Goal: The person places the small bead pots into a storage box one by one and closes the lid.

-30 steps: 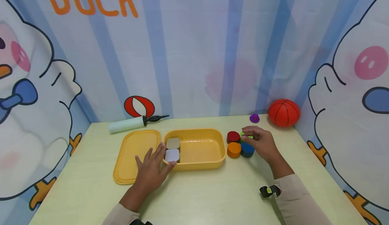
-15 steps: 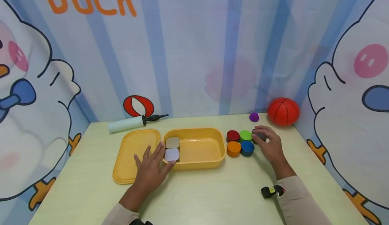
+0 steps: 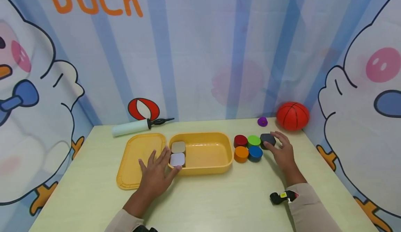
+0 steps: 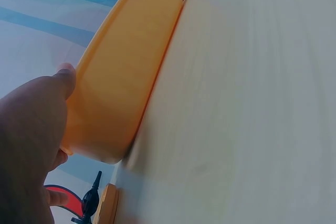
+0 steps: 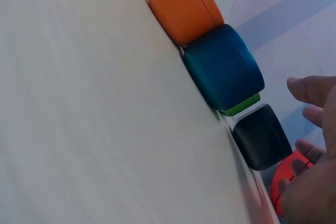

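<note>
My left hand (image 3: 157,176) rests with spread fingers against the left end of a yellow open box (image 3: 208,171). In the left wrist view the thumb lies at the box's rim. Two rounded-square pieces, one beige (image 3: 178,147) and one pale lilac (image 3: 177,160), sit inside at that end. My right hand (image 3: 284,155) hovers beside a dark grey, angular block (image 3: 267,141), and the right wrist view shows its fingers apart from the block. Left of this block stand green (image 3: 253,141), blue (image 3: 255,153), red (image 3: 240,141) and orange (image 3: 241,154) round pieces.
A yellow lid (image 3: 134,166) lies left of the box. Behind it is a pale green hand pump (image 3: 131,128) with a black nozzle. A small purple object (image 3: 262,121) and a red basketball-like ball (image 3: 292,116) stand at the back right, before a printed curtain (image 3: 200,51).
My right hand has moved from above the green piece rightward to the dark grey block, which has come into full view, and its fingers have spread. The left hand has stayed put.
</note>
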Demonstrator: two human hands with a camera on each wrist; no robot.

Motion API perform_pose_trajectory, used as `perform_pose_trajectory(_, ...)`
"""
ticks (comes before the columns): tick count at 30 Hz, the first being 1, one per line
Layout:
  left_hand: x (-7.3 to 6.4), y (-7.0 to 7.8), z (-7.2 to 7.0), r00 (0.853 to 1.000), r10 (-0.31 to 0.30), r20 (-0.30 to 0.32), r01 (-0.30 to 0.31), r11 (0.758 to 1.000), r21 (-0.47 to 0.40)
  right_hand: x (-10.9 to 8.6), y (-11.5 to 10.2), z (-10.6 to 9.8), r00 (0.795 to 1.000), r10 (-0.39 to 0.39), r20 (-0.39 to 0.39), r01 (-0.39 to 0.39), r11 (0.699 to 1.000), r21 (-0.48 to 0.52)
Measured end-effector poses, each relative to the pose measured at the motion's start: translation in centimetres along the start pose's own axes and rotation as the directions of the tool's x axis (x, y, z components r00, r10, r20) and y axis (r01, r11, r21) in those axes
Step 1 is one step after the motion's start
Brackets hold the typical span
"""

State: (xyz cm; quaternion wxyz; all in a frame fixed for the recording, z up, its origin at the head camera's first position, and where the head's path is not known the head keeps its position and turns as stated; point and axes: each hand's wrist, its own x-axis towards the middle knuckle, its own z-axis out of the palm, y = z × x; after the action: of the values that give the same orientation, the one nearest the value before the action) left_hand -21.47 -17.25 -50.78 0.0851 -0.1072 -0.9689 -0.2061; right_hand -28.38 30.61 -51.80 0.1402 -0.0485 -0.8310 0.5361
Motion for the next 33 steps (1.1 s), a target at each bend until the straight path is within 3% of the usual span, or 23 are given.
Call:
perform_pose_trajectory(9, 0.0, 0.1, -0.1, 1.000, -0.004, -0.006, 0.004, 1.000, -0.012, 0.5, 0.5, 0.1, 0.988, 0.119, 0.095, -0.115, 0.992, -0.050)
perform_pose_trajectory(20, 0.1, 0.2, -0.2, 1.000, -0.016, 0.018, 0.017, 1.000, -0.009, 0.6, 1.2, 0.1, 0.987, 0.084, 0.140, -0.063, 0.987, -0.148)
perform_pose_trajectory(33, 0.1, 0.1, -0.1, 0.999, -0.018, 0.027, 0.018, 1.000, -0.022, 0.6, 0.9, 0.0, 0.981, 0.151, 0.120, -0.131, 0.978, -0.165)
